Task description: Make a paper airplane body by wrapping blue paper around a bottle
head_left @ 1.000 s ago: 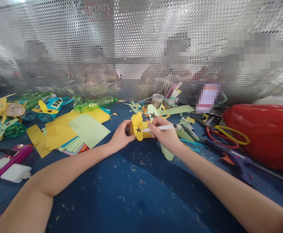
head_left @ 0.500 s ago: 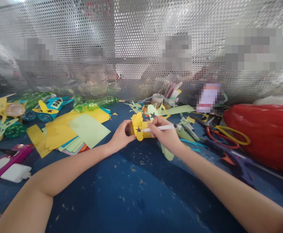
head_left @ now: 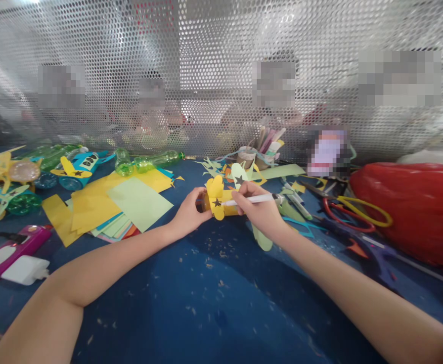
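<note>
A small yellow paper plane (head_left: 217,201) with black stars stands on the blue table (head_left: 206,303). My left hand (head_left: 188,212) is closed round its left end and steadies it. My right hand (head_left: 257,210) is closed on a white pen (head_left: 257,199), whose tip touches the plane's side near a star. A pale green wing (head_left: 261,240) sticks out below my right hand.
Yellow and green paper sheets (head_left: 123,202) lie left of the plane, with green bottles (head_left: 149,162) and other paper planes (head_left: 79,166) behind. Scissors (head_left: 352,210) and a red bag (head_left: 414,207) are at right. A pink device (head_left: 12,250) lies near left. A perforated metal screen (head_left: 221,76) backs the table.
</note>
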Tool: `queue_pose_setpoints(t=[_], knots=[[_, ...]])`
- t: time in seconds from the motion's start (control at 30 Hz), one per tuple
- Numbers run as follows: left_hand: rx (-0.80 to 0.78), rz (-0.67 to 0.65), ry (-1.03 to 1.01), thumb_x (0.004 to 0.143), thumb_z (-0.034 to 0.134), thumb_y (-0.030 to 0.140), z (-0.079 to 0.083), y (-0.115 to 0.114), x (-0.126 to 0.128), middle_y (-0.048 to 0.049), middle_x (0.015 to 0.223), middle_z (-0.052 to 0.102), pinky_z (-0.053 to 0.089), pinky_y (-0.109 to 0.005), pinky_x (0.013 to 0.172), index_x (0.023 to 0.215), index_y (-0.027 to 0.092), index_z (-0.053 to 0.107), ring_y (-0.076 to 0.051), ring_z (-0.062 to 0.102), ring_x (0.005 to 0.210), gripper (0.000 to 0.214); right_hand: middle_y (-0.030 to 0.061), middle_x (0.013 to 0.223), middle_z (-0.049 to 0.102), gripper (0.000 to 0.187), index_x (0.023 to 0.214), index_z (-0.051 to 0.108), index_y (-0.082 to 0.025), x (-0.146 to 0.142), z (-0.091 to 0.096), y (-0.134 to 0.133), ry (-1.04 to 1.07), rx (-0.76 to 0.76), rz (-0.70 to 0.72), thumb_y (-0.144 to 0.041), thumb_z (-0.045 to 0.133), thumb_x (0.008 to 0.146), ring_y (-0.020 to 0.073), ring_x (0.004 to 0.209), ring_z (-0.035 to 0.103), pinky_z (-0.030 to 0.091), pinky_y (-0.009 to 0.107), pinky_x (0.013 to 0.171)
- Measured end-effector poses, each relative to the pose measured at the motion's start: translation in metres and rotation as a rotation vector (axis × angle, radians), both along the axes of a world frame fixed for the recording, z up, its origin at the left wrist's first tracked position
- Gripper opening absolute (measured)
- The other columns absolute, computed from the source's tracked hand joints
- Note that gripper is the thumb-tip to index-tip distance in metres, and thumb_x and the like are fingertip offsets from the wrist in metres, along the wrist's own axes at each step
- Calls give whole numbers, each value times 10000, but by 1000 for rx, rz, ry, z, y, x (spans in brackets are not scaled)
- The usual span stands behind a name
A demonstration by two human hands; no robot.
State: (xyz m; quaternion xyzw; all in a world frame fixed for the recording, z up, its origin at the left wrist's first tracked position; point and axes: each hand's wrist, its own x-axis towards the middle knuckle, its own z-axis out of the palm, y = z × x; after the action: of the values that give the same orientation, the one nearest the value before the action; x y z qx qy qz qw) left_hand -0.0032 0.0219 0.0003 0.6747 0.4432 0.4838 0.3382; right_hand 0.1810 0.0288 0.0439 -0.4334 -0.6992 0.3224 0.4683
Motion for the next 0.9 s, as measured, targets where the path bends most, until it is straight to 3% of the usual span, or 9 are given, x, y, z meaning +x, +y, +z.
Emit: queue_pose_setpoints(t=[0.9], knots=[[13,4,1,687,727,203,0,0,0,-100,1131,612,512,-408,905,1093,173,496,-223,609,1042,468,-56,423,504,269,603,422,-236,0,-3,1,48,-47,68,-329,598,784,101,393,416,314,254,443]])
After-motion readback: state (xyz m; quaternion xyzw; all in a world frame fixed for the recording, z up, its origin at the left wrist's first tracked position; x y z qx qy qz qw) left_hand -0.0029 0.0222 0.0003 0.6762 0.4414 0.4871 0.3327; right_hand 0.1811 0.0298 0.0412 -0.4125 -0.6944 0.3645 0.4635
